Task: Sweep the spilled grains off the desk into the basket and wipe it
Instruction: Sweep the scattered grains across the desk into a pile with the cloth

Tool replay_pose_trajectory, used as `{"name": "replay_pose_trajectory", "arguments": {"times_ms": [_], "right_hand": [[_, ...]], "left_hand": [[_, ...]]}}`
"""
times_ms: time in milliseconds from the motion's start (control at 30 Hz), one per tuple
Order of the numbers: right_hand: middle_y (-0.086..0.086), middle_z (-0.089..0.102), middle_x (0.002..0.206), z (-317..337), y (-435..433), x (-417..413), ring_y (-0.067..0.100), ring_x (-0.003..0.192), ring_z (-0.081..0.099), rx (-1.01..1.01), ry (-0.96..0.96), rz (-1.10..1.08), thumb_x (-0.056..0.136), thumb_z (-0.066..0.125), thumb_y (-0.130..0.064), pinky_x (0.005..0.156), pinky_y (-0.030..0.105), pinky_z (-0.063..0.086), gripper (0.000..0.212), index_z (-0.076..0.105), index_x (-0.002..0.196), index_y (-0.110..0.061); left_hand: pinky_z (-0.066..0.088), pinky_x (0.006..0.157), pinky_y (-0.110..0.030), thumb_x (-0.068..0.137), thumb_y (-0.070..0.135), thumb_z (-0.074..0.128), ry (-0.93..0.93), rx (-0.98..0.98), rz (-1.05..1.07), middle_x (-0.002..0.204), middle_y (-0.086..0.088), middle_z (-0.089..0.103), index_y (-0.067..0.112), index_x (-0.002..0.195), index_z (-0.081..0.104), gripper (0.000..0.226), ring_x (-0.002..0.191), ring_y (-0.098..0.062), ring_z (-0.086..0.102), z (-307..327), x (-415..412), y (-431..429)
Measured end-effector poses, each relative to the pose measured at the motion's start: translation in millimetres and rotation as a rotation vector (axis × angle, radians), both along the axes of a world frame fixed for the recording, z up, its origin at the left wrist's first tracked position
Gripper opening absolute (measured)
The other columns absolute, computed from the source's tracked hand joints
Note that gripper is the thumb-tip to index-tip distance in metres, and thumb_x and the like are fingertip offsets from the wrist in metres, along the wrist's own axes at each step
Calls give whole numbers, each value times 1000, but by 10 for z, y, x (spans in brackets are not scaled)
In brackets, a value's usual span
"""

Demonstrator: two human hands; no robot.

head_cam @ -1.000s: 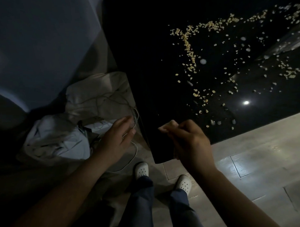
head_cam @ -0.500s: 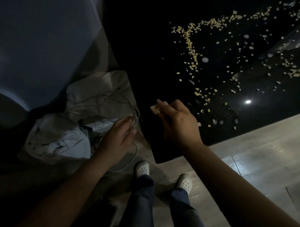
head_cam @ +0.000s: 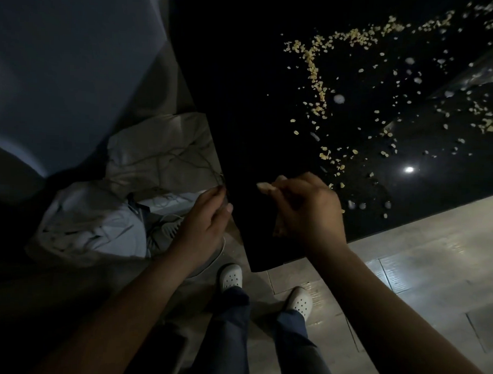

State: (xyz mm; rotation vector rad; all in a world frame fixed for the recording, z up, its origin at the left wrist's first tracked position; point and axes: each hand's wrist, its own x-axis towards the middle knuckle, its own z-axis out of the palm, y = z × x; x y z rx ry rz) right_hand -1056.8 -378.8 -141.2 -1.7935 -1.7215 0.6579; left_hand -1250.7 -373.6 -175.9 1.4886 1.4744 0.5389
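Everywhere, grains [head_cam: 313,69] across black desk [head_cam: 242,102]

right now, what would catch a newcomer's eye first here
The pale grains scattered across the black desk, thickest in a trail at upper centre, stand out most. Near the desk's front corner the right hand pinches a small pale thing, too dim to identify. A bright light reflection glints on the desk to its right.

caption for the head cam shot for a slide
Right hand pinches a pale scrap over the black desk, left hand beside its edge, grains scattered beyond.
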Motion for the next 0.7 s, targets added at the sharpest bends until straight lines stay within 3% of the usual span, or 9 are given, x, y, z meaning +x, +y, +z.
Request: {"name": "replay_pose_trajectory", "arguments": {"times_ms": [100,233,367,500,567,700], "right_hand": [[-2,56,98,-87,210,-105,11,81,55,21,-93,26,92,56,-32,65,37,53,22,69,105,-21],[-2,56,94,-129,238,-102,11,77,56,46,-142,78,90,53,-38,60,36,52,26,70,100,-20],[-5,56,94,-153,37,1,8,73,54,49,-129,145,91,52,-37,56,30,51,25,70,102,-23],[-6,54,91,-93,-153,180,6,70,51,25,-123,312,94,47,-38,55,28,48,28,70,100,-24],[-6,54,86,-24,-154,250,7,67,52,49,-100,330,94,48,-39,53,33,49,29,72,95,-23],[-5,57,89,62,-25,238,7,71,55,56,-11,220,92,59,-36,56,33,51,20,73,97,-22]], "left_hand": [[25,99,0,100,22,42,-22,-10,11,146,4,37,16,143,40,44,131,3,35,-3,3,-40],[23,98,2,100,20,42,-54,-15,26,147,9,35,19,144,39,44,129,12,32,0,32,-90],[22,99,2,99,18,43,-74,-32,72,149,9,34,17,144,39,44,135,4,29,23,54,-109],[24,93,5,98,14,44,-102,-23,77,143,11,36,14,140,41,42,126,15,31,107,67,-145],[27,96,1,98,14,46,-95,20,60,143,9,40,15,138,44,40,125,16,35,137,40,-145],[40,103,-19,95,26,51,-42,96,76,139,5,48,19,133,52,39,128,0,44,110,0,-94]]}}
